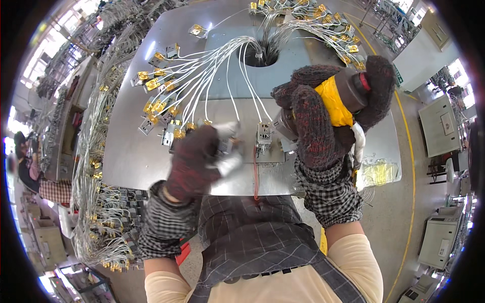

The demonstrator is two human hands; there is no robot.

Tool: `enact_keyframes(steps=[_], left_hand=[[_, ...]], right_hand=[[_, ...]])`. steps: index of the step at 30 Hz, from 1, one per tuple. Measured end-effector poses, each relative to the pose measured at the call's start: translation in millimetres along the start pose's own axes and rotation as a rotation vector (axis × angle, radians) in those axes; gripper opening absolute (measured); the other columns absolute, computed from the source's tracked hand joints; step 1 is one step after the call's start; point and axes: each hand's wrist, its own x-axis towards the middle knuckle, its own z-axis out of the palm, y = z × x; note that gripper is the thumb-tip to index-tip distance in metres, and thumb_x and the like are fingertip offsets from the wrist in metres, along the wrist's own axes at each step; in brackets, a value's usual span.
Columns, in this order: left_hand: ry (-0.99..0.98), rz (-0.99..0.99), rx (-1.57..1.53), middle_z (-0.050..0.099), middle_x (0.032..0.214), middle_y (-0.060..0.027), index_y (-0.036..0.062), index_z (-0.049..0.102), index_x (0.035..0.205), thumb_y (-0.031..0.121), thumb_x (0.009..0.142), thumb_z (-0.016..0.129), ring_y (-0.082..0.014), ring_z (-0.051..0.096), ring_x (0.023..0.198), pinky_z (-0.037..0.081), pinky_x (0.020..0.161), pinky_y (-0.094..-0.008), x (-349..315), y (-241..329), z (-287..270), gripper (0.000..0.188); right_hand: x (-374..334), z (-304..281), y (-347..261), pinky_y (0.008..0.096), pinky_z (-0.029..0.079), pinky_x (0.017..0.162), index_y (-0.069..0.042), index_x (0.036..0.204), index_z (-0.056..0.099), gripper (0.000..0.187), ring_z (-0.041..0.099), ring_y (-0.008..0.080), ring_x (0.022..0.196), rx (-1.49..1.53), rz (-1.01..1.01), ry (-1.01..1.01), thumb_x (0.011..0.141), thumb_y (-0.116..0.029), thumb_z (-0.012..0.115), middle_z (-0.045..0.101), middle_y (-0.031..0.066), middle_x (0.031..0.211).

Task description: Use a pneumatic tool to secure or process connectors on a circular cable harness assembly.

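My right hand (321, 118), in a dark knitted glove, is wrapped round a power screwdriver (348, 93) with a dark body and a band of yellow tape. Its front end points left, close to a small metal box (263, 134) that stands at the end of white wires. My left hand (197, 161), gloved with white-covered fingertips, is blurred by motion. Between its thumb and finger is a small grey metal block (228, 145), partly hidden, with a white wire leading to it. Thin red wires (256, 174) run from below the standing box over the table's near edge.
White wires (214, 58) fan out from a round hole (258, 56) in the metal table (131, 166). Several metal boxes with yellow parts (156, 106) lie along the left; more sit far right. Clear yellow tape (379, 173) covers the right corner. Wire bundles (86, 166) hang at left.
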Motion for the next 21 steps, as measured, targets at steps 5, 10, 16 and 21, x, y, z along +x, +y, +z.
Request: enact_keyframes(steps=[5,10,16,21], left_hand=[[0.052,0.142,0.097,0.066,0.097,-0.01,0.0059,0.06,0.124,0.017,0.069,0.088,-0.022,0.067,0.077,0.055,0.067,-0.0333,-6.7,-2.0,19.9,0.063],[0.062,0.068,0.107,0.067,0.103,-0.0151,0.0056,0.059,0.121,0.035,0.067,0.086,-0.0303,0.068,0.091,0.055,0.077,-0.0395,36.0,28.0,25.7,0.067],[-0.12,-0.251,-0.072,0.068,0.104,-0.0155,0.0071,0.061,0.117,0.035,0.069,0.084,-0.033,0.068,0.096,0.055,0.08,-0.0411,46.5,25.2,13.2,0.06],[-0.136,-0.15,0.2,0.068,0.105,-0.0171,0.006,0.061,0.117,0.04,0.072,0.081,-0.0338,0.067,0.097,0.055,0.081,-0.0422,55.2,21.2,25.7,0.06]], right_hand=[[3.4,-2.8,6.6,0.0427,0.063,0.064,-0.014,0.149,0.025,0.08,0.068,0.0249,0.079,0.055,0.032,0.023,0.084,0.004,0.069,0.063,0.0177,0.099],[28.8,-9.9,3.3,0.0408,0.061,0.06,-0.009,0.147,0.025,0.068,0.067,0.0231,0.072,0.356,-0.05,0.191,0.09,-0.001,0.062,0.064,0.0167,0.096],[13.7,-12.6,7.3,0.049,0.061,0.065,-0.02,0.149,0.023,0.07,0.068,0.0277,0.075,0.618,0.062,0.129,0.093,-0.017,0.065,0.064,0.0264,0.104],[6.4,2.1,1.4,0.0445,0.063,0.064,-0.02,0.15,0.021,0.08,0.07,0.0296,0.078,0.391,0.049,0.232,0.087,-0.004,0.069,0.064,0.0248,0.101]])
